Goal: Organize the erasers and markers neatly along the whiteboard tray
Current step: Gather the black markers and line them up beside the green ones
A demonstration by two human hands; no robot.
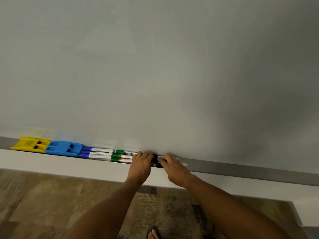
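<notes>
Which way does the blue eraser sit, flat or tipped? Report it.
Flat. The blue eraser lies handle-side up in the tray, between the yellow eraser and the blue markers.

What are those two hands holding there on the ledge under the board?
Black-capped markers: the left hand is at their cap ends, the right hand covers their barrels. Whether they are gripped or just pressed into line cannot be told.

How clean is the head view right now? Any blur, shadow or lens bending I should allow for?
Head view: soft motion blur, marker labels barely readable; a broad shadow darkens the whiteboard on the right; wide-angle bending curves the tray; pale reflections sit above the yellow eraser and blue eraser; both hands hide the black-capped markers.
</notes>
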